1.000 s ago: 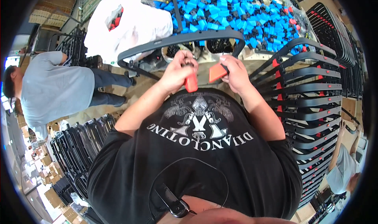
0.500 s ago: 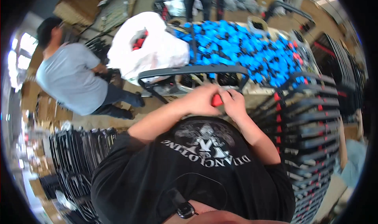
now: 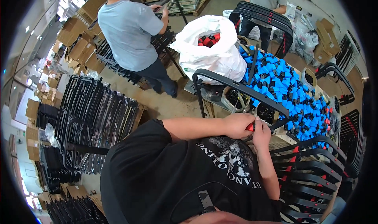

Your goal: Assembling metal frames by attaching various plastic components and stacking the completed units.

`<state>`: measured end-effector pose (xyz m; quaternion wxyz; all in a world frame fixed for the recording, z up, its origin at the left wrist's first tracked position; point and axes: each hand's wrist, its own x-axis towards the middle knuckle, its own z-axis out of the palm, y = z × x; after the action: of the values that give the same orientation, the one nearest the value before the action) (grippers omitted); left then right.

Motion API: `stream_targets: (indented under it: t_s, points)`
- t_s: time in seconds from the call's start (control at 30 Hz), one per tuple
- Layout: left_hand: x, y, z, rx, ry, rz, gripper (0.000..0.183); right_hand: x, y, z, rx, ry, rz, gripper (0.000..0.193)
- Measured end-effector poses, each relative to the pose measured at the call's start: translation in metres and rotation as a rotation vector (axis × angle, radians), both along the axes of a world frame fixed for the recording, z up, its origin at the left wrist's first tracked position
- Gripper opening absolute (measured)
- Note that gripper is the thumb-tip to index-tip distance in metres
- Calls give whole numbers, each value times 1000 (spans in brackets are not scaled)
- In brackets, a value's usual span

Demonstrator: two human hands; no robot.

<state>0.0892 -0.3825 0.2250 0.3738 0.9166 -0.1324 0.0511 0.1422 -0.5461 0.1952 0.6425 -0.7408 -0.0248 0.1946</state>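
Close in front of my chest, both hands meet around a small red plastic piece (image 3: pixel 250 126). My left hand (image 3: pixel 237 125) is closed on it from the left, and my right hand (image 3: pixel 261 135) grips it from the right. My fingers hide most of its shape. Just beyond the hands, a black U-shaped tube frame (image 3: pixel 245 88) lies across the near edge of the table. Its right-hand bend comes down close to my right hand. Behind the frame stand a container of small black parts (image 3: pixel 235 100) and a white sack (image 3: pixel 220 65) holding red pieces (image 3: pixel 209 40).
Many blue and black plastic pieces (image 3: pixel 289 92) cover the table. Black frames (image 3: pixel 315 165) are stacked at my right, and more frames (image 3: pixel 98 121) stand at my left. One person (image 3: pixel 128 33) works at the far left, another (image 3: pixel 267 3) beyond the table.
My view has turned left, so the table, sack and frame appear farther right. Both hands stay together around the red piece. The person at left now has raised hands in view.
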Motion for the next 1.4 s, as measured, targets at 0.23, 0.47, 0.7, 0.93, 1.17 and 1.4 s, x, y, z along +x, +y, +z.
stream_targets:
  t_s: [0.23, 0.47, 0.7, 0.93, 1.17, 1.4]
  points:
    - [1, 25, 10, -215, 300, 73, 37, 11, -13, -6, 529, 613, 169, 20]
    - [-1, 38, -8, -403, 363, 128, 26, 15, -30, -27, 654, 682, 146, 18]
    - [13, 21, -19, -412, 383, 60, 26, 9, -50, -43, 667, 689, 125, 23]
    - [37, 5, -71, -341, 749, -19, 47, 20, -84, -92, 577, 628, 77, 17]
    - [62, -47, -126, -393, 925, -138, 35, 16, -133, -132, 624, 634, -267, 33]
    - [89, -99, -148, -613, 1086, -78, 43, 35, -149, -129, 634, 524, -401, 24]
